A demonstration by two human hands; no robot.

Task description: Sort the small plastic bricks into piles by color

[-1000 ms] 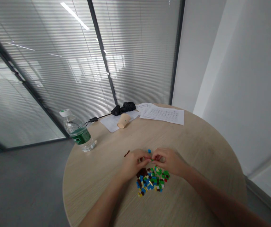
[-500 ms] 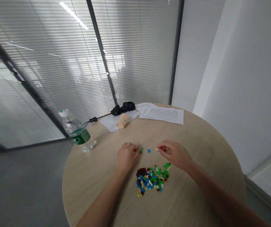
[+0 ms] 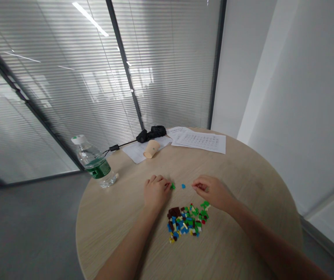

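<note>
One camera, worn on the person's head, looks forward and down across a round desk [image 3: 237,237], close above the left hand [image 3: 157,192] and right hand [image 3: 210,190]. It faces a corner where a glass wall with blinds [image 3: 68,85] meets a white wall [image 3: 301,97], with the floor [image 3: 24,229] at lower left.

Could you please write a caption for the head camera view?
Left hand and right hand flank a loose blue brick beyond a heap of plastic bricks on a round wooden table.

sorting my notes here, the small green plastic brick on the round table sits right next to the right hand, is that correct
No: the small green plastic brick sits next to the left hand, not the right hand. The head view shows it.
</note>
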